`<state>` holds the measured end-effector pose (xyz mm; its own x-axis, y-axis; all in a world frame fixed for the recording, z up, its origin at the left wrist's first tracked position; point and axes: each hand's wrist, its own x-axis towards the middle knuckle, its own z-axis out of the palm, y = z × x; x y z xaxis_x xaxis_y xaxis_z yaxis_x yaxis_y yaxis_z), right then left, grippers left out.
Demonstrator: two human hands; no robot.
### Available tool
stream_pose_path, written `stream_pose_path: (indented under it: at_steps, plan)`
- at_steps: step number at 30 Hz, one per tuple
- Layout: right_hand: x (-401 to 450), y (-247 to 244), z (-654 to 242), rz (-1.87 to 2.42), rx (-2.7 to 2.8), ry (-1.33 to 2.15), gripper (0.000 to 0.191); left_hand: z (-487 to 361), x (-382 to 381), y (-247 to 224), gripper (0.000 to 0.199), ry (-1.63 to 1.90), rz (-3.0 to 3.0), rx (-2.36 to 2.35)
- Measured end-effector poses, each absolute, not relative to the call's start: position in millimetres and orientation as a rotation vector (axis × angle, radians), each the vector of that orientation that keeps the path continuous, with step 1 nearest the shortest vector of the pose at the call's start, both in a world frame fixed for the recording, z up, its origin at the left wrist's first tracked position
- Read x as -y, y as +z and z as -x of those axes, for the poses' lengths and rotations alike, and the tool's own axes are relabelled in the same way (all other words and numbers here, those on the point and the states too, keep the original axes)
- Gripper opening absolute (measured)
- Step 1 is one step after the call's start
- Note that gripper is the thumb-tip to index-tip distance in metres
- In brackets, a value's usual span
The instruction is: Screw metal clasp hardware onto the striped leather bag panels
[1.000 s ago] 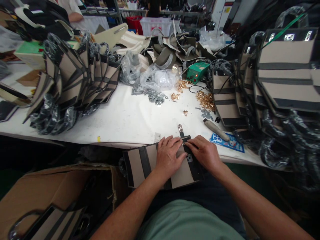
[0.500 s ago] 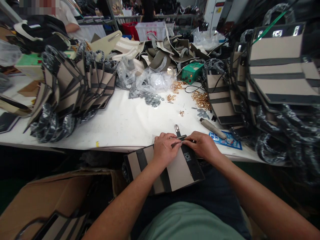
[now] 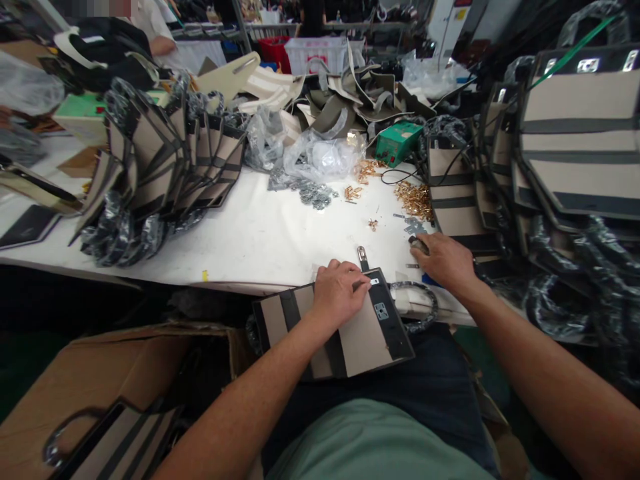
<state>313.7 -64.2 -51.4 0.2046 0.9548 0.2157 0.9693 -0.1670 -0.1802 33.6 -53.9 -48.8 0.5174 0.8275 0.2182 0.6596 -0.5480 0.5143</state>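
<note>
A beige and black bag panel [image 3: 367, 340] lies tilted across my lap, against the table's front edge. My left hand [image 3: 337, 290] rests on its upper part, fingers pinched around a thin dark piece [image 3: 357, 285] whose kind I cannot make out. Just beyond the fingertips a small shiny metal plate [image 3: 374, 282] sits on the black band, with a square metal fitting [image 3: 381, 311] below. A strap tab with a metal end [image 3: 362, 255] sticks out over the table. To the right, my right hand [image 3: 445, 260] is closed around a tool with a grey wrapped handle [image 3: 419, 246].
Stacks of bag panels with plastic-wrapped handles stand left [image 3: 160, 153] and right [image 3: 580, 147]. Gold-coloured fittings [image 3: 414, 199], grey metal discs [image 3: 317, 195] and a green box [image 3: 399, 142] lie on the white table [image 3: 265, 233]. A cardboard box [image 3: 125, 373] stands lower left.
My right hand has left the panel's top edge, moved right and taken hold of the wrapped tool. My left hand stays on the panel; the metal plate and a plastic-wrapped handle now show.
</note>
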Motion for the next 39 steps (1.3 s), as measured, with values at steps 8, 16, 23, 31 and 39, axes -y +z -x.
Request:
stream_pose_path:
  at_steps: [8, 16, 23, 31, 39]
  plan:
    - [75, -2, -256, 1.242, 0.881, 0.73, 0.019, -34, 56, -56, 0.008, 0.677, -2.374, -1.244]
    - [69, -10, -209, 0.961, 0.557, 1.006, 0.043, -34, 55, -56, 0.01, 0.685, -2.376, -1.248]
    - [61, -17, -221, 0.833, 0.421, 1.051, 0.043, -34, 53, -58, 0.01, 0.654, -2.355, -1.236]
    - [65, -18, -202, 0.838, 0.625, 0.977, 0.041, -34, 52, -56, 0.012, 0.622, -2.368, -1.224]
    - [73, -7, -180, 1.132, 1.416, 0.752, 0.041, -30, 41, -39, 0.018, 0.435, -2.299, -1.276]
